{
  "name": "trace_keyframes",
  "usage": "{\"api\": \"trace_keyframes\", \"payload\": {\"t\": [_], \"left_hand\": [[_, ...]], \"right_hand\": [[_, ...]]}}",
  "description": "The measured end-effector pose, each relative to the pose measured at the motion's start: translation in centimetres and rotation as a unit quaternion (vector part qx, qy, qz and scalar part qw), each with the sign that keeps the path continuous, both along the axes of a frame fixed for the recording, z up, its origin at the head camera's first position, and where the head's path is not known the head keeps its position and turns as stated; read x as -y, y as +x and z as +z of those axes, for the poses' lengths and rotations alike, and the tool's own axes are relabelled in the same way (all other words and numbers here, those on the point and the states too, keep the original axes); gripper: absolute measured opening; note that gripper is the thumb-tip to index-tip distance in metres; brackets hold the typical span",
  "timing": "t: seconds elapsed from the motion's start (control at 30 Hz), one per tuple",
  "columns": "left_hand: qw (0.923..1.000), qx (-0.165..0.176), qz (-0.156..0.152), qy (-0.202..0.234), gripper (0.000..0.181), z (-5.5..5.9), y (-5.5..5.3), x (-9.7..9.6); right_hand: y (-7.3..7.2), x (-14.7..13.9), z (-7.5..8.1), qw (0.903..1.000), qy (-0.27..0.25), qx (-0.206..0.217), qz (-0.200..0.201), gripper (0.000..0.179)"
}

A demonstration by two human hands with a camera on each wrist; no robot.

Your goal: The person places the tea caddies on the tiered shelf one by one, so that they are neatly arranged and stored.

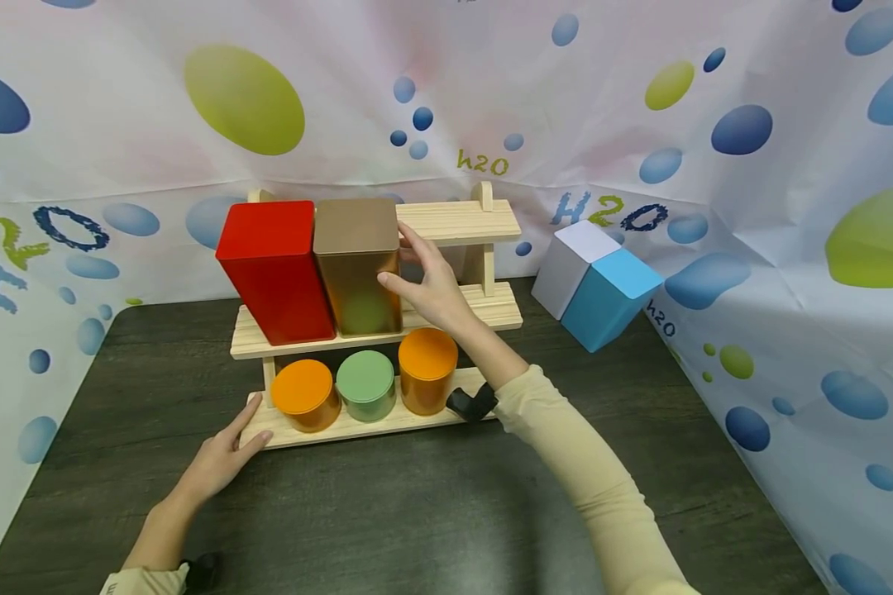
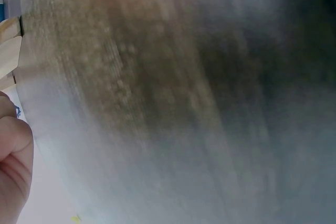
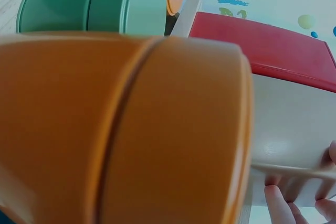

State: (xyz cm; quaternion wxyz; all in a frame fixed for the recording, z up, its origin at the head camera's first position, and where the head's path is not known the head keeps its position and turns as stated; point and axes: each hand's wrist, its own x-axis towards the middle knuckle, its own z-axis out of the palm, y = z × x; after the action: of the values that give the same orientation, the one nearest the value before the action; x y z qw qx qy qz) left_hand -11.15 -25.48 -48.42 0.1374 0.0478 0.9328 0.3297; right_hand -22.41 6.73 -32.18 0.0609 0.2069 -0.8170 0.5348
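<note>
The gold tin (image 1: 355,285) stands on the middle tier of the wooden shelf (image 1: 497,309), beside the red tin (image 1: 279,285). Your right hand (image 1: 433,285) touches its right side, fingers extended, probably aligning it. Your left hand (image 1: 218,461), fingers unclenched, touches the lower-left corner, likely steadying everything, including 3 round canisters (image 1: 366,384) below.

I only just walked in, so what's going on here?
A person's right hand touches the gold box, which stands beside the red box on the middle tier of a wooden rack. Their left hand is at the rack's lower left corner. Three round canisters stand on the bottom tier.
</note>
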Motion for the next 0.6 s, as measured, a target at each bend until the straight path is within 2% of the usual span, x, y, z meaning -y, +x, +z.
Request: {"api": "trace_keyframes", "payload": {"t": [0.37,0.6], "left_hand": [[1.0,0.003,0.001,-0.004,0.075,0.15,-0.04,0.0],[0.9997,0.022,0.003,-0.007,0.077,0.11,0.02,-0.08]], "right_hand": [[-0.13,0.12,0.01,0.9999,-0.006,0.006,0.009,0.07],[-0.05,-0.57,-0.58,0.9997,-0.015,0.008,0.018,0.064]]}}
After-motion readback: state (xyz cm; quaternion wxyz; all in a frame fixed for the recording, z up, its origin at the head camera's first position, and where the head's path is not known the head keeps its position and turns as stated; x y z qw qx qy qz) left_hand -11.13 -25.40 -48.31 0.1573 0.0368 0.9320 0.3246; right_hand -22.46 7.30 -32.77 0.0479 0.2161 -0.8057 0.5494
